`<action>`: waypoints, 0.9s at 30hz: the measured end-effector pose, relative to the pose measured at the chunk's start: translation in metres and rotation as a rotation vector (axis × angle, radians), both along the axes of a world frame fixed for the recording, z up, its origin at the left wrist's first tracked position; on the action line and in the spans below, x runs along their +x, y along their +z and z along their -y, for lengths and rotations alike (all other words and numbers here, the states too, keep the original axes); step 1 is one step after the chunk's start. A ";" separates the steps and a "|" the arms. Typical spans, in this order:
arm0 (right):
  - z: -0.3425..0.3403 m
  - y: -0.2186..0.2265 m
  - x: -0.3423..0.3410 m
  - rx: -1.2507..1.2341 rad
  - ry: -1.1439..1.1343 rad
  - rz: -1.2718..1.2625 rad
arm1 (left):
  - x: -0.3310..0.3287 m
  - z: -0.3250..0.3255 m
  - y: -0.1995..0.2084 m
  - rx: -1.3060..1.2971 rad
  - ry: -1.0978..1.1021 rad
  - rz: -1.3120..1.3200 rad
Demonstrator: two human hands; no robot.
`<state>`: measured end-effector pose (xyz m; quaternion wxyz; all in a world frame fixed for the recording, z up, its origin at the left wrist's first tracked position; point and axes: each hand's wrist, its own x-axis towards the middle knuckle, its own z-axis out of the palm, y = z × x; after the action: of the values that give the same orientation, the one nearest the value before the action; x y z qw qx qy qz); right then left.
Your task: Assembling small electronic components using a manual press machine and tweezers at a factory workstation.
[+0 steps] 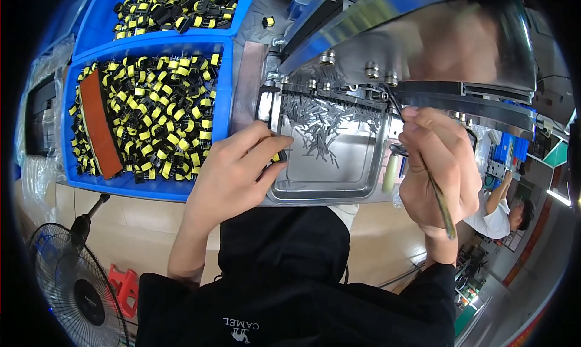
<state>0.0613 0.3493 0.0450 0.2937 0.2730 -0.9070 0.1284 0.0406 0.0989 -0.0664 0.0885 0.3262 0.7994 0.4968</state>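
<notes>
My left hand (239,165) is closed at the left edge of a shallow metal tray (330,193), fingers pinching a small black and yellow coil part (278,157), mostly hidden by them. Loose grey slivers (324,126) lie heaped toward the tray's far side. My right hand (442,162) is wrapped around a thin metal rod (445,211). Its brassy end sticks out below the fist, and the dark upper end reaches up to the bolts under a machine's shiny metal cover (436,44). Beside that hand is a pale green handle (391,173).
A blue bin (225,105) full of black and yellow coil parts stands at left, an orange-brown strip (103,126) lying on them. Behind it is another blue bin (245,8). One loose coil part (268,22) lies near the machine. A fan (88,295) stands lower left; another person (496,217) is at far right.
</notes>
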 end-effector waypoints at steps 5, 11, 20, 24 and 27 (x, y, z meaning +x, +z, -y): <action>0.001 0.006 -0.004 0.018 0.015 0.031 | -0.001 0.000 0.001 -0.006 0.000 0.011; -0.002 0.011 -0.010 0.024 0.071 0.042 | -0.001 -0.002 0.002 0.001 0.012 -0.020; 0.002 0.016 -0.006 -0.060 0.014 0.083 | 0.000 -0.001 0.002 -0.003 0.006 0.003; 0.001 0.014 0.000 0.034 -0.007 0.028 | -0.001 0.000 0.001 -0.007 -0.001 0.012; -0.008 0.018 0.011 0.027 0.008 -0.007 | 0.000 -0.001 0.002 -0.027 -0.007 0.031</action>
<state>0.0727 0.3574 0.0635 0.2925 0.2808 -0.9067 0.1164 0.0405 0.0997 -0.0644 0.1069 0.3199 0.8034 0.4907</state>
